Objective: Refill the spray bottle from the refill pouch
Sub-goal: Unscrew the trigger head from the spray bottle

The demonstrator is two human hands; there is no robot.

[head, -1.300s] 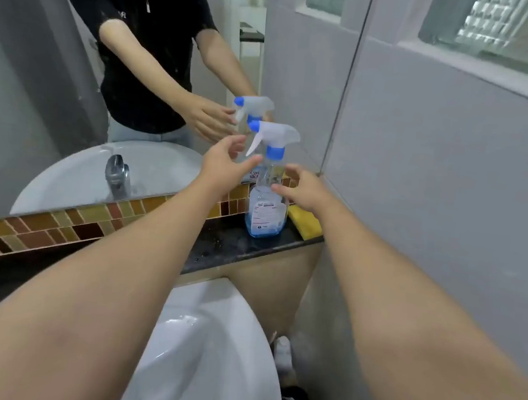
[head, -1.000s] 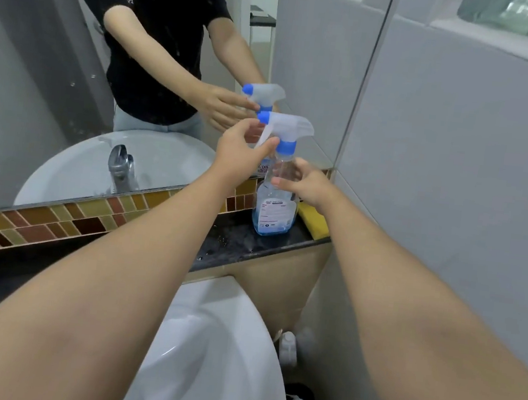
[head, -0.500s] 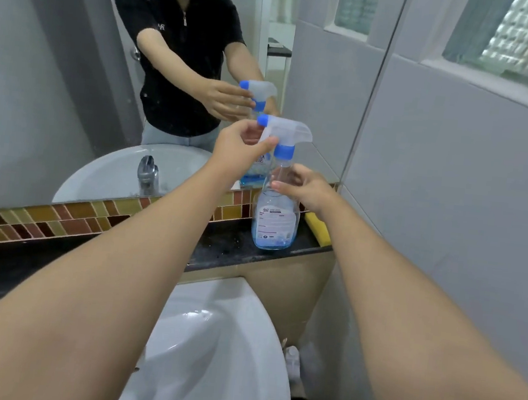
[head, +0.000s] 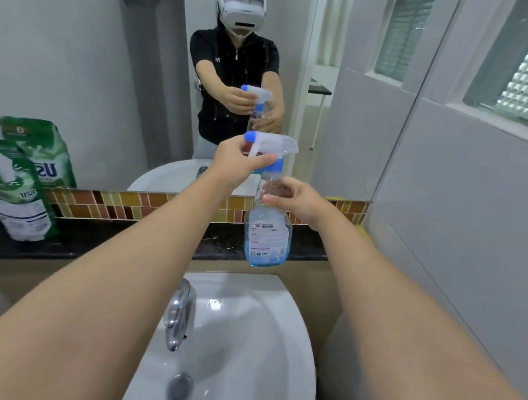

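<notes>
Both hands [head: 301, 200] — on spray bottle [head: 267, 229]

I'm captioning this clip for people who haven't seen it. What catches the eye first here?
The spray bottle, held over the black ledge above the sink: the left hand grips its trigger head, the right hand its neck. Next, the green refill pouch at far left, leaning against the mirror.

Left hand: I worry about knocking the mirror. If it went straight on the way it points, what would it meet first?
The left hand already grips the trigger head of the spray bottle. Beyond that, probably the mirror; depth is unclear.
</notes>
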